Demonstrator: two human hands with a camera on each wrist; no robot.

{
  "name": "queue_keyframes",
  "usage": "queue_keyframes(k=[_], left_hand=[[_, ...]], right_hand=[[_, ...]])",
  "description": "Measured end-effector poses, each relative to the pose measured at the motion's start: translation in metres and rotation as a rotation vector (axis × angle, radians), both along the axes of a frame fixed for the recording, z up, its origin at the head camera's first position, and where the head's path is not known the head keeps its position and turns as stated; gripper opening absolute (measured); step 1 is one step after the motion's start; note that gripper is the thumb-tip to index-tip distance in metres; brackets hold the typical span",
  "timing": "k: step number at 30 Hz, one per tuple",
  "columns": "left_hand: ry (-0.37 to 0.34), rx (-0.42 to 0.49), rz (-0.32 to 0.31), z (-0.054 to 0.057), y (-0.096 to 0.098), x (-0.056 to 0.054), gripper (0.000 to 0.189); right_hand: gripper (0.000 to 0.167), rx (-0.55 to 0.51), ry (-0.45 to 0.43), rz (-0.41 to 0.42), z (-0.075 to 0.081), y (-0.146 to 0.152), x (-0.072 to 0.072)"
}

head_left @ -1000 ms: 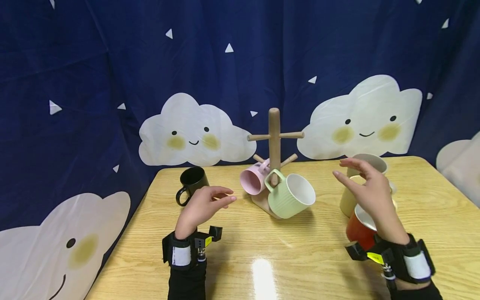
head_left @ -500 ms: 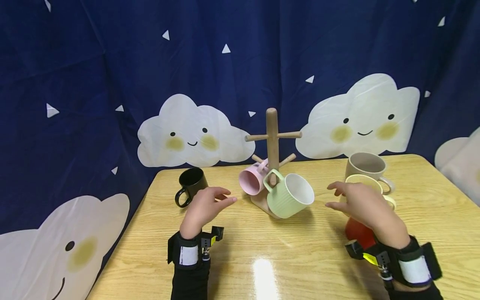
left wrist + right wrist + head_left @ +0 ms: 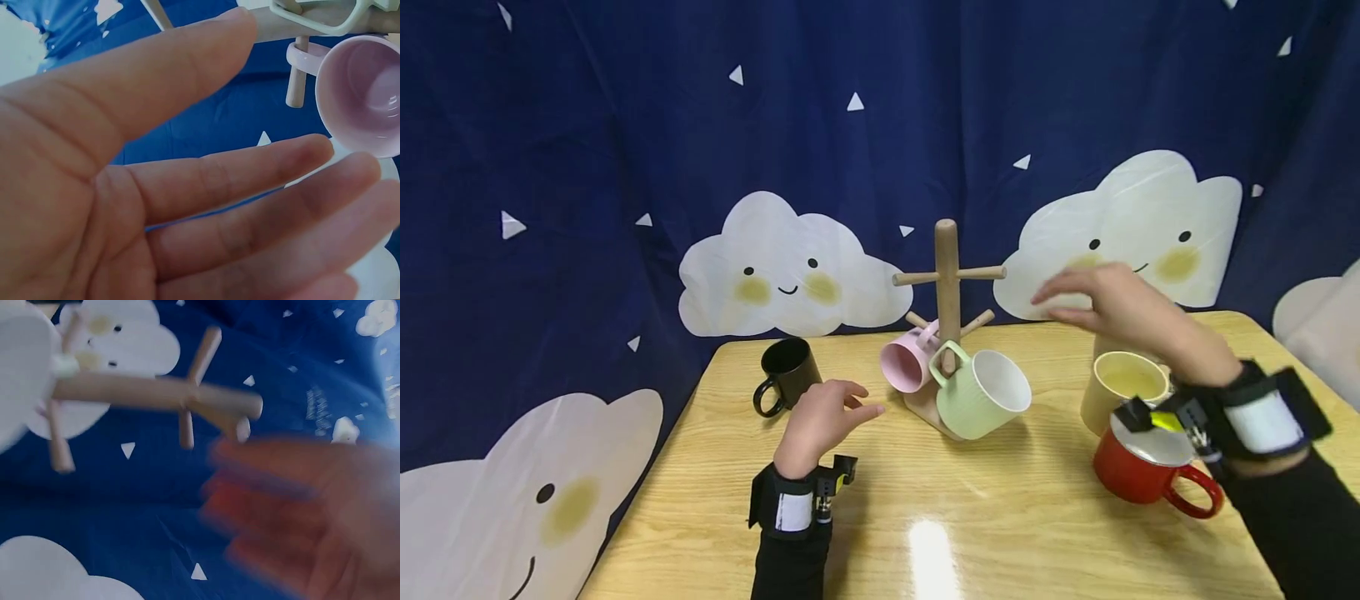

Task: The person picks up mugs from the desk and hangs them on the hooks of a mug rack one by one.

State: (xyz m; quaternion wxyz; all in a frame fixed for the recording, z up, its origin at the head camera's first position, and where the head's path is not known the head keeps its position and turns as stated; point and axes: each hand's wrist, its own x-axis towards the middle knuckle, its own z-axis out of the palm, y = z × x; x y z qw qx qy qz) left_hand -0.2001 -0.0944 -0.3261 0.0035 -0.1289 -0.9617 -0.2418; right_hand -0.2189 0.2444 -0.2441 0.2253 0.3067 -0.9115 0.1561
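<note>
My left hand [image 3: 820, 423] hovers over the table with its fingers relaxed and nothing in them, just in front of the black mug [image 3: 788, 372]. My right hand [image 3: 1123, 310], blurred and raised at the right, holds nothing either; its fingers point toward the wooden mug rack [image 3: 947, 287]. On the rack's lower pegs hang a pink mug [image 3: 907, 360] and a pale green mug [image 3: 983, 395], both tilted with their mouths outward. The left wrist view shows the pink mug [image 3: 362, 94] with its handle looped over a peg [image 3: 296, 90].
Under my right forearm stand a cream mug [image 3: 1101, 403] and a red mug [image 3: 1131, 468] with a white inside. A grey mug behind them is mostly hidden by the right hand. A blue curtain [image 3: 820, 142] with cloud prints hangs behind the table [image 3: 850, 533].
My right hand dips toward the mugs at the right, then rises up and back over them, uncovering the red mug. My left hand shifts slightly right. The hung mugs stay put.
</note>
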Motion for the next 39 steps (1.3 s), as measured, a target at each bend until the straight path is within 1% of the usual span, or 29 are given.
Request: queue_keyframes(k=[1,2,3,5,6,8,9,11,13,15,17,20,25,28,31,34,39], left_hand=[[-0.001,-0.002,-0.003,0.0,0.0,0.0,0.039],[-0.005,-0.001,-0.008,0.0,0.0,0.0,0.039],[-0.009,-0.002,-0.014,0.0,0.0,0.0,0.04],[-0.015,-0.004,-0.023,-0.001,0.0,0.001,0.04],[-0.017,-0.007,-0.025,-0.002,0.0,0.001,0.04],[-0.022,-0.008,-0.027,-0.002,0.0,0.002,0.04],[-0.021,-0.011,-0.027,-0.003,0.0,0.003,0.04],[-0.019,-0.009,-0.028,-0.003,0.0,0.003,0.039],[-0.01,-0.006,-0.036,-0.003,0.001,0.004,0.039],[0.004,-0.006,-0.045,-0.003,0.001,0.004,0.038],[0.006,-0.006,-0.053,-0.002,0.003,0.004,0.038],[0.008,-0.017,-0.064,-0.001,0.003,0.003,0.038],[0.005,-0.039,-0.086,-0.001,0.004,0.001,0.039],[-0.002,-0.044,-0.098,0.0,0.005,0.001,0.039],[0.001,-0.046,-0.109,0.0,0.006,0.001,0.038],[0.004,-0.054,-0.116,0.0,0.007,0.001,0.039],[-0.021,-0.054,-0.114,0.0,0.007,0.001,0.041]], right_hand=[[0.018,-0.042,0.006,0.024,0.011,-0.003,-0.012],[0.019,-0.088,-0.017,0.052,0.021,-0.007,-0.025],[0.021,-0.137,-0.08,0.064,0.03,-0.011,-0.037],[0.029,-0.239,-0.252,0.083,0.042,-0.022,-0.06],[0.034,-0.273,-0.351,0.099,0.046,-0.028,-0.07],[0.043,-0.317,-0.543,0.167,0.05,-0.039,-0.087],[0.047,-0.324,-0.621,0.211,0.05,-0.044,-0.094],[0.051,-0.326,-0.733,0.305,0.05,-0.052,-0.105],[0.051,-0.339,-0.814,0.373,0.049,-0.057,-0.111],[0.051,-0.354,-0.869,0.41,0.048,-0.059,-0.115],[0.049,-0.368,-0.906,0.42,0.048,-0.059,-0.117],[0.042,-0.353,-0.877,0.407,0.048,-0.057,-0.118],[0.03,-0.324,-0.718,0.374,0.044,-0.057,-0.116],[0.029,-0.347,-0.652,0.362,0.041,-0.057,-0.112],[0.031,-0.407,-0.6,0.329,0.035,-0.058,-0.106],[0.034,-0.486,-0.549,0.263,0.028,-0.06,-0.099],[0.038,-0.553,-0.454,0.065,0.022,-0.07,-0.086]])
